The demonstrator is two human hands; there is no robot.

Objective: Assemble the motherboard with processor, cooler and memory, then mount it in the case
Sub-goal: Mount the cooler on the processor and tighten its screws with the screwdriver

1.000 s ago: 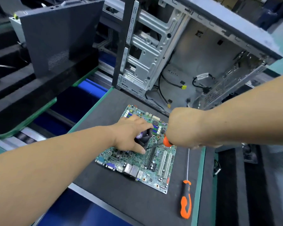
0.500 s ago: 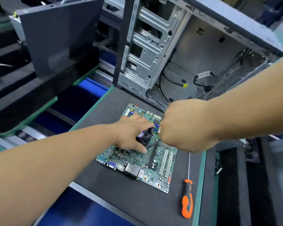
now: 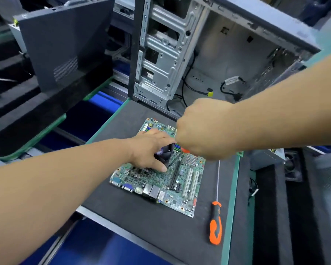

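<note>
Right hand (image 3: pixel 203 131) fisted round an orange-handled screwdriver (image 3: pixel 185 150), tip at the cooler (image 3: pixel 165 154). Left hand (image 3: pixel 151 148) grips that black fan cooler. Green motherboard (image 3: pixel 180 180) flat on the mat (image 3: pixel 161 226), open case (image 3: pixel 227 60) at 12 o'clock, spare screwdriver (image 3: pixel 216 226) at 4.

no readable text, motherboard (image 3: pixel 182 190) markings too blurred

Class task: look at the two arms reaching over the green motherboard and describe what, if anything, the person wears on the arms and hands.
Nothing is worn where the picture shows. Both forearms are bare up to the frame edges: no sleeve or cuff in view. The left hand and the right hand carry no glove, and no watch, ring or wrist strap shows on the visible sides.
</note>
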